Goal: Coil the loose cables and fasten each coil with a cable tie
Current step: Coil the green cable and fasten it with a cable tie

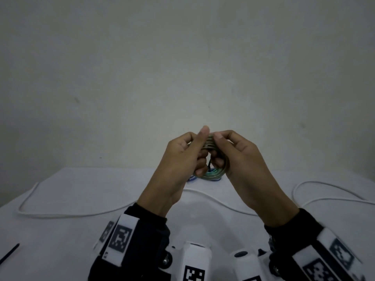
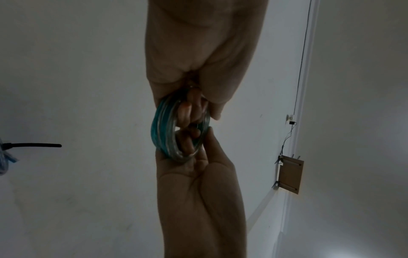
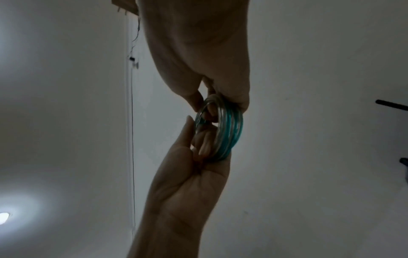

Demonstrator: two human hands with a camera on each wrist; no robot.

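My left hand point(image 1: 182, 157) and right hand point(image 1: 237, 155) grip a small coil point(image 1: 213, 173) of clear, teal-tinted cable, several tight loops, held raised between them. My fingers point(image 2: 184, 111) curl through its middle; both thumbs press its top edge.

Black tie point(image 1: 209, 166) mostly behind hands point(image 1: 205, 157).

The coiled cable point(image 2: 164, 132) looks like glossy, half-clear plastic, teal and silvery. The white cable point(image 1: 67, 214) on the table point(image 1: 60, 240) is smooth and matt. The table cover looks like matt white cloth. The black cable tie point(image 1: 9, 254) is matt plastic.
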